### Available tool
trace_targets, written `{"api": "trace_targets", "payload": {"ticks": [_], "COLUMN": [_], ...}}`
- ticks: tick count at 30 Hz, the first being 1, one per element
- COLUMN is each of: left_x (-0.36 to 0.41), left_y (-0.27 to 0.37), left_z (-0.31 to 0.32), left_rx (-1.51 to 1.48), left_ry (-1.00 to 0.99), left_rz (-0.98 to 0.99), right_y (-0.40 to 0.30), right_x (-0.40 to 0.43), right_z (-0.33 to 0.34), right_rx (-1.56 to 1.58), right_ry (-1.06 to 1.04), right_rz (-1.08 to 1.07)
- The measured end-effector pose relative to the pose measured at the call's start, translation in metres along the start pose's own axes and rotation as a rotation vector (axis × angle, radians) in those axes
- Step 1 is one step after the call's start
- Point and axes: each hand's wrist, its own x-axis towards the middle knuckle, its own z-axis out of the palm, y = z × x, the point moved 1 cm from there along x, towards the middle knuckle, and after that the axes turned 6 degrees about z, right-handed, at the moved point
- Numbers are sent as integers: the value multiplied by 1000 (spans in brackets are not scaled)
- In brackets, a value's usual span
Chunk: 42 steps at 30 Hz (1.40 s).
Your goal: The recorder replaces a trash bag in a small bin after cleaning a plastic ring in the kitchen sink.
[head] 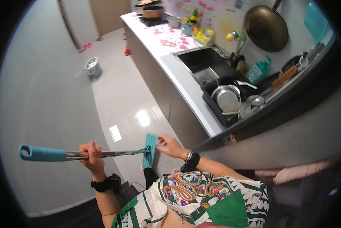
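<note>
My left hand is wrapped around the metal pole of a flat mop, just below its turquoise plastic handle. The pole runs across in front of me to a turquoise rectangular mop head, whose ribbed plate shows no cloth pad on the side I see. Beside the plate's right edge is my right hand, fingers apart and holding nothing. Whether its fingertips touch the plate, I cannot tell.
Glossy floor tiles run between a grey wall and the kitchen counter. A small bin stands by the wall. The counter has a black sink and a dish rack with pans. A frying pan hangs above.
</note>
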Motion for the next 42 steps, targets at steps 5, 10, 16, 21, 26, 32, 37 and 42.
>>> {"api": "trace_targets", "payload": {"ticks": [5,10,16,21,26,32,37,42], "left_x": [65,101,159,189,260,332,396,451], "left_y": [-47,-82,-125,-146,-145,-165,-180,-216], "left_z": [-19,-39,-67,-110,-126,-131,-126,-102], "left_rx": [-54,-21,256,547,503,446,489,478], "left_ry": [-80,-27,-121,-142,-139,124,255,249], "left_rz": [-3,-19,6,-51,-193,-286,-312,-369], "right_y": [-23,-60,-69,-84,-103,-117,-142,-158], "right_x": [28,43,56,99,182,308,413,503], "right_z": [-50,-78,-60,-45,-59,-93,-119,-130], "right_rx": [-1,-24,63,86,60,107,67,93], "right_ry": [435,675,703,614,521,445,367,309], "right_rz": [107,176,293,345,323,271,137,93]}}
